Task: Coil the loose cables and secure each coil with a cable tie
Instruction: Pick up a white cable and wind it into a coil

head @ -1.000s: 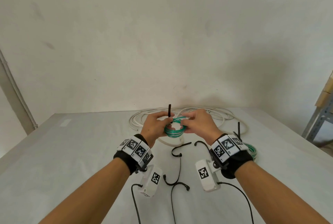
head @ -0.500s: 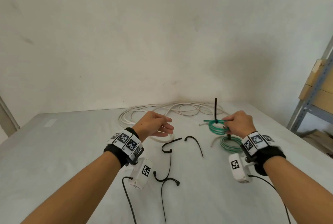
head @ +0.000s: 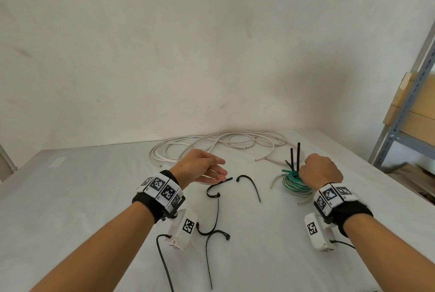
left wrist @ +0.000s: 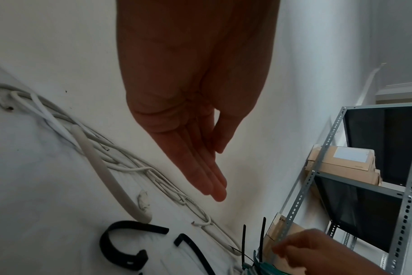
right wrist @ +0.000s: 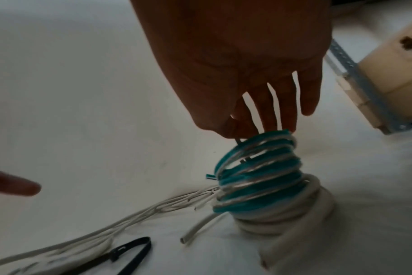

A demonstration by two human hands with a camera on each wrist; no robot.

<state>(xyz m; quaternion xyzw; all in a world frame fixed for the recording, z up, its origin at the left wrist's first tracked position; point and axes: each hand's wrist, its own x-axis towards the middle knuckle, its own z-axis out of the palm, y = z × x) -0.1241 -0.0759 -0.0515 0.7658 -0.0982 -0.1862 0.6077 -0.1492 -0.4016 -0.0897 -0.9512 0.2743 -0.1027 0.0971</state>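
A green-and-white cable coil bound with a black tie sits on top of another coil, white and green, at the table's right. Two black tie tails stand upright there. My right hand pinches the top of the green coil with thumb and fingertips. My left hand hovers open and empty at mid table, fingers straight. Loose white cables lie tangled at the back by the wall. Several black cable ties lie between my arms.
A white cloth covers the table, which ends at the wall behind. A grey metal shelf holding cardboard boxes stands just past the right edge.
My right hand carried the tied green coil from the middle to the right and lowered it onto the other coil. My left hand let go and stayed open near the middle.
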